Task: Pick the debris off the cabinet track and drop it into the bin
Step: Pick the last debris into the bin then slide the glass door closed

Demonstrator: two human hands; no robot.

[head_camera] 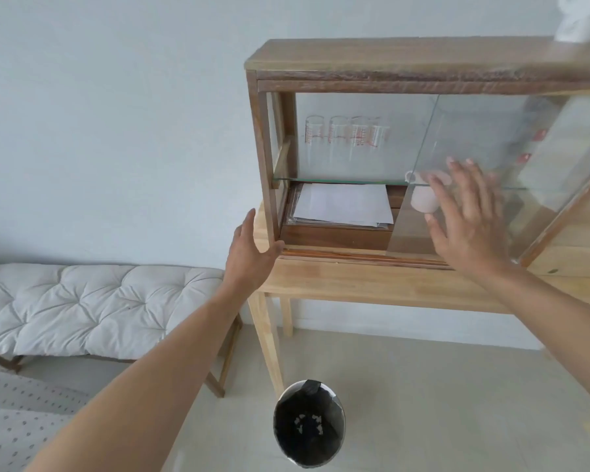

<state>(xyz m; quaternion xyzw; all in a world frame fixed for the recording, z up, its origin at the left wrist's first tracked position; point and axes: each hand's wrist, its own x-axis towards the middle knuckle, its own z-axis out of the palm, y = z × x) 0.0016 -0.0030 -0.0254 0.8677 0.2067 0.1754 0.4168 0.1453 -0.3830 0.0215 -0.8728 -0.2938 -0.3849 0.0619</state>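
Plain white wall behind, tufted bench [82, 301] off to the left. Left hand [249, 253] had its grip spread, braced against the wooden cabinet [389, 63] corner on the worktop [372, 284]. Bin [309, 424] sat on the floor below, pale bits inside. Cabinet track [355, 255] looked clean-ish. Right hand [467, 219] was flat, fingers spread, on the glass door [474, 137].

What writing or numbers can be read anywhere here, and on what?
No text is legible.
Glass beakers on the upper cabinet shelf: red graduation marks, too blurred to read.
Red labels behind the sliding glass door: too blurred to read.
Sheets of paper on the lower shelf: no visible print.
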